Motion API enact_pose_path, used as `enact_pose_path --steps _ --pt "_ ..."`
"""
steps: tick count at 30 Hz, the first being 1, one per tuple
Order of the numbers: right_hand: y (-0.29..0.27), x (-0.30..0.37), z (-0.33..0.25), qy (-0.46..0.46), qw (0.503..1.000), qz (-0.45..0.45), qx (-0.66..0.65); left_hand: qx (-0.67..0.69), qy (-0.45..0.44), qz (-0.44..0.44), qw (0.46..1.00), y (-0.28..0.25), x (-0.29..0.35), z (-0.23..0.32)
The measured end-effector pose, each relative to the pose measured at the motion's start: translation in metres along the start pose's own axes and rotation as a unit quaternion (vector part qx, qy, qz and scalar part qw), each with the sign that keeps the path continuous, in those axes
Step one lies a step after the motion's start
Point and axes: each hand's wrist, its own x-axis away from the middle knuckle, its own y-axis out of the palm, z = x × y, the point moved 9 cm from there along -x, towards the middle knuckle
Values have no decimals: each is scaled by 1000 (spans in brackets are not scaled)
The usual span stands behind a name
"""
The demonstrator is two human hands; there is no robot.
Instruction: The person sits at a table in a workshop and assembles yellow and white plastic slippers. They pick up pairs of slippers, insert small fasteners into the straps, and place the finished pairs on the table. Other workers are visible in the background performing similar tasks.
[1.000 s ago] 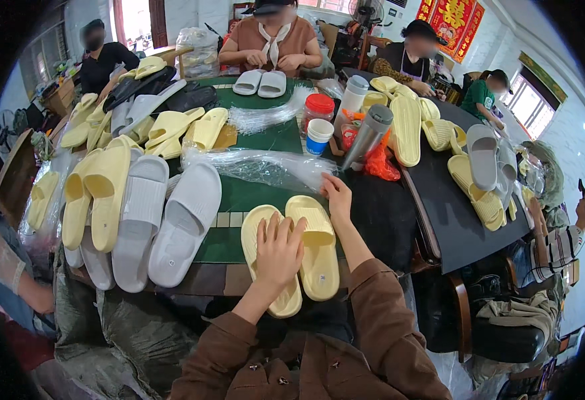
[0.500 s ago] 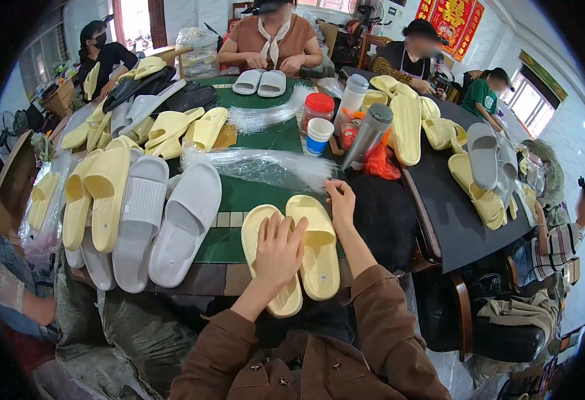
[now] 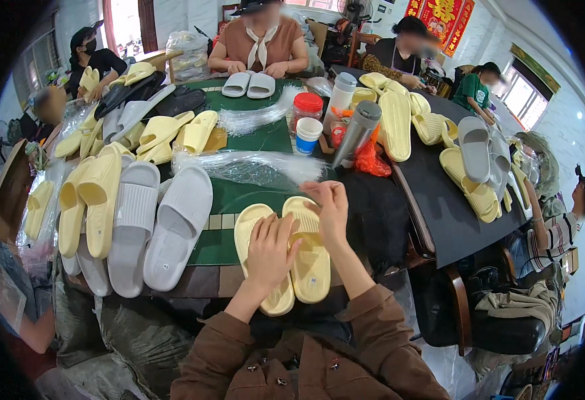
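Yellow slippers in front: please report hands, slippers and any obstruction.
Left hand over left slipper. Right hand raised near right slipper; hold unclear. Yellow slippers side by side, toes away. Clear strands just beyond; no obstruction visible.

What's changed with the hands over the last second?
The right hand has moved left and nearer the wearer, from the end of the clear strand bundle to above the toe of the right yellow slipper; whether it holds a strand is unclear. The left hand still rests on the left yellow slipper.
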Motion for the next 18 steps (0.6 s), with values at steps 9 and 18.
enact_pose_path --steps 9,18 --pt "14 18 19 34 997 -67 -1 137 -92 28 986 -7 2 -15" --pt "16 25 15 33 991 -128 -2 135 -98 61 984 -10 1 -20"
